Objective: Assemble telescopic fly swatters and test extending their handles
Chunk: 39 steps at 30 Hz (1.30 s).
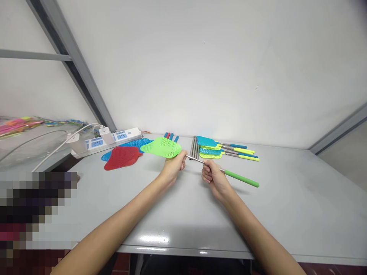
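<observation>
Between my two hands a green fly swatter (162, 147) is held above the table, its perforated head to the left and its green grip to the right. My left hand (174, 165) is closed around the neck where the head meets the thin metal rod. Further right, my right hand (212, 173) wraps the metal shaft just before the green grip. Behind the head lie a red swatter head (122, 157) and blue swatter heads (137, 143), partly overlapped. Past my hands, several metal rods (195, 147) lie side by side, next to blue and yellow fly swatters (210, 152) with handles pointing right.
A white power strip (114, 142) with plugged-in chargers and cables lies at the table's back left. Blue and red grips (171, 136) lie near the wall. Colourful packaged items (20, 124) are on a surface at far left. The grey table (286, 206) meets a white wall.
</observation>
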Tool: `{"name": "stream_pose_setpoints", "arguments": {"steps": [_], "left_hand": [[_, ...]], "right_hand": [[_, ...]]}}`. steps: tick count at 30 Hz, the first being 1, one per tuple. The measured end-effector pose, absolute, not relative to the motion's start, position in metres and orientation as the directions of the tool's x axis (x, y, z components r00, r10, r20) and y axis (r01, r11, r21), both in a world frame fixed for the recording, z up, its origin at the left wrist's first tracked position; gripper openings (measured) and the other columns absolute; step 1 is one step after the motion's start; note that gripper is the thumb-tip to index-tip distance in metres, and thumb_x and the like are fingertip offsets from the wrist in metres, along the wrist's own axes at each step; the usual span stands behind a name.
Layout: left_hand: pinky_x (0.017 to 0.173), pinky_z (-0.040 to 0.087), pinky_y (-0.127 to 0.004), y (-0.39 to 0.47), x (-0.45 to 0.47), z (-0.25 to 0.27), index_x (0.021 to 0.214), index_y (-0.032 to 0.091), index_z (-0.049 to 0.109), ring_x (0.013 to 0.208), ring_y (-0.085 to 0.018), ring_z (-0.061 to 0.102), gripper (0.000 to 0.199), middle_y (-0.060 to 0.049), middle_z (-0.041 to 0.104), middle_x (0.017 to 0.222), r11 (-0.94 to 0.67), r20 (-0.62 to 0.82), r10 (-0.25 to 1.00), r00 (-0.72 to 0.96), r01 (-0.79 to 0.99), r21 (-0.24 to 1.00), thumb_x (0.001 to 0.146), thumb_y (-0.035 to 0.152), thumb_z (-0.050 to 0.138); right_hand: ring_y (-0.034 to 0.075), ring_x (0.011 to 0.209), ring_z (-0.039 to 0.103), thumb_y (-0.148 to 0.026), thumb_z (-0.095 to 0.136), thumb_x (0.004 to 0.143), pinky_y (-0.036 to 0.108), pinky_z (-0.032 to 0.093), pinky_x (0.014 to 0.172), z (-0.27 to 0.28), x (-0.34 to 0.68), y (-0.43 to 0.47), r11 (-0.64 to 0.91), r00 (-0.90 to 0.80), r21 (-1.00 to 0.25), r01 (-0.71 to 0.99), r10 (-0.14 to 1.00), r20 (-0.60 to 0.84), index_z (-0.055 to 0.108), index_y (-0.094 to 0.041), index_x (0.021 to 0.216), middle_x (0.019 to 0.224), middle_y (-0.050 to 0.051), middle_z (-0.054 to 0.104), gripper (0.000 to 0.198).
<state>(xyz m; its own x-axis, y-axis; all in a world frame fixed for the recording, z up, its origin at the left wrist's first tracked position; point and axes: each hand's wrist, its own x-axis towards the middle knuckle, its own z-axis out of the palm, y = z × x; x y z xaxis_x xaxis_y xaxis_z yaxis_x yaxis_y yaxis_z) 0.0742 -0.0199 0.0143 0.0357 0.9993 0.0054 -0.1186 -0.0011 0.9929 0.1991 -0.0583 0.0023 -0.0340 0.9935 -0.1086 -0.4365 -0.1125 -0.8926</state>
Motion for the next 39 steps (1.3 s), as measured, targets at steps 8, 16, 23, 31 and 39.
{"name": "stream_pose_setpoints", "arguments": {"steps": [8,16,23,31,39], "left_hand": [[0.037,0.023,-0.02,-0.018,0.073,0.015,0.044,0.018,0.031,0.032,-0.004,0.026,0.025,0.008,0.026,0.034,-0.012,0.014,1.0,0.017,-0.121,0.993,0.062,0.025,0.047],[0.036,0.022,-0.02,-0.014,0.072,0.014,0.044,0.018,0.031,0.032,-0.004,0.026,0.025,0.008,0.027,0.034,-0.005,0.005,1.0,-0.002,-0.13,0.991,0.061,0.025,0.048],[0.035,0.021,-0.02,-0.013,0.071,0.015,0.044,0.018,0.031,0.031,-0.004,0.026,0.025,0.008,0.027,0.033,-0.011,0.009,1.0,-0.015,-0.133,0.991,0.061,0.024,0.048],[0.035,0.021,-0.021,-0.011,0.069,0.015,0.043,0.018,0.031,0.031,-0.004,0.025,0.025,0.008,0.027,0.033,-0.019,0.015,0.999,-0.037,-0.137,0.99,0.061,0.023,0.049],[0.036,0.021,-0.021,-0.009,0.067,0.013,0.043,0.018,0.031,0.032,-0.004,0.026,0.025,0.008,0.027,0.033,-0.027,0.023,0.999,-0.036,-0.128,0.991,0.061,0.023,0.048]], "right_hand": [[0.004,0.036,0.013,-0.028,0.047,0.069,0.021,0.014,0.035,0.005,0.199,-0.058,-0.116,-0.027,-0.894,-0.432,0.993,-0.116,0.029,-0.018,0.047,0.042,-0.008,0.017,0.031],[0.005,0.037,0.012,-0.03,0.047,0.069,0.02,0.015,0.036,0.002,0.199,-0.058,-0.1,-0.028,-0.898,-0.428,0.995,-0.098,0.029,-0.018,0.048,0.044,-0.008,0.017,0.031],[0.005,0.038,0.012,-0.029,0.047,0.07,0.021,0.014,0.036,0.003,0.199,-0.059,-0.103,-0.029,-0.899,-0.425,0.995,-0.1,0.028,-0.018,0.048,0.044,-0.008,0.017,0.031],[0.005,0.038,0.012,-0.029,0.047,0.07,0.02,0.014,0.036,0.001,0.199,-0.058,-0.098,-0.027,-0.897,-0.431,0.995,-0.095,0.029,-0.018,0.049,0.044,-0.008,0.017,0.031],[0.005,0.038,0.012,-0.029,0.048,0.069,0.02,0.014,0.036,0.002,0.2,-0.059,-0.096,-0.02,-0.898,-0.43,0.995,-0.097,0.028,-0.018,0.049,0.046,-0.008,0.018,0.03]]}}
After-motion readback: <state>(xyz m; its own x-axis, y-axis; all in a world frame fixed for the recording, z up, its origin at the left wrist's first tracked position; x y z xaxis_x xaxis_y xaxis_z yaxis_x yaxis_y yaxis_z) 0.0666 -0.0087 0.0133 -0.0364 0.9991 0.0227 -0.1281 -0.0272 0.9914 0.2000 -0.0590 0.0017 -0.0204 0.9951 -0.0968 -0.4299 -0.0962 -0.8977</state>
